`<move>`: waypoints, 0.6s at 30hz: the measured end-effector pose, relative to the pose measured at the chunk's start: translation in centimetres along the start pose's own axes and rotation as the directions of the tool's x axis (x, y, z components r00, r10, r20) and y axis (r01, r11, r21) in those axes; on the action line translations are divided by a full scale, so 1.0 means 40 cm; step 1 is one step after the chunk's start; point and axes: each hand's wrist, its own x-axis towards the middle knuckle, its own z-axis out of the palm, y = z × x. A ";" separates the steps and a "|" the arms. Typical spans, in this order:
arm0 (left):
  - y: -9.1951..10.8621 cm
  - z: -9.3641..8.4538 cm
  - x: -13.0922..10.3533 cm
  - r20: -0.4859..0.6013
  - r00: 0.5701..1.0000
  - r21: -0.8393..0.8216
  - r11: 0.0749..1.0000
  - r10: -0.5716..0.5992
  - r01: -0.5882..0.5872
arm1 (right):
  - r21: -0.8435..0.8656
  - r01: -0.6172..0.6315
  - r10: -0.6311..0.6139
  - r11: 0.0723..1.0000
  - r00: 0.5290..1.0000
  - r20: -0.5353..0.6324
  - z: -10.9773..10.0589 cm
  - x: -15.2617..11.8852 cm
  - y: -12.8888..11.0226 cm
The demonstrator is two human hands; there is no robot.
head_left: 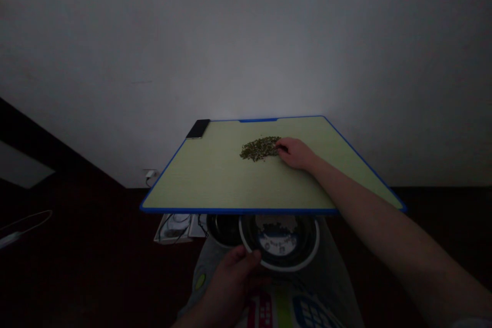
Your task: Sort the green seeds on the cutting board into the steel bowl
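A loose, flat pile of small greenish-brown grains or dried bits lies on a pale yellow-green folding table with a blue edge. My right hand reaches across the table to the right end of this pile, its fingers curled in and pressed together; what they pinch is too small to make out. Below the near table edge, my left hand grips the rim of a steel bowl, thumb on top. Dark bits lie inside this bowl over a pale, printed-looking bottom.
A second dark bowl sits left of the first, partly under the table. A black phone lies at the far left corner. A printed bag is on my lap. A shallow box with cables stands below left, near a plugged-in charger.
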 end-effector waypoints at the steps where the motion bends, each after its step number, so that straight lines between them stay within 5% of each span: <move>1: -0.001 -0.001 0.001 0.003 1.000 -0.002 1.000 -0.010 0.010 | 0.000 -0.002 0.002 1.000 1.000 0.000 0.000 0.000 0.002; 18: -0.003 -0.001 0.002 0.010 1.000 0.008 1.000 0.024 -0.024 | -0.021 -0.027 0.027 0.999 1.000 -0.004 -0.001 0.000 0.004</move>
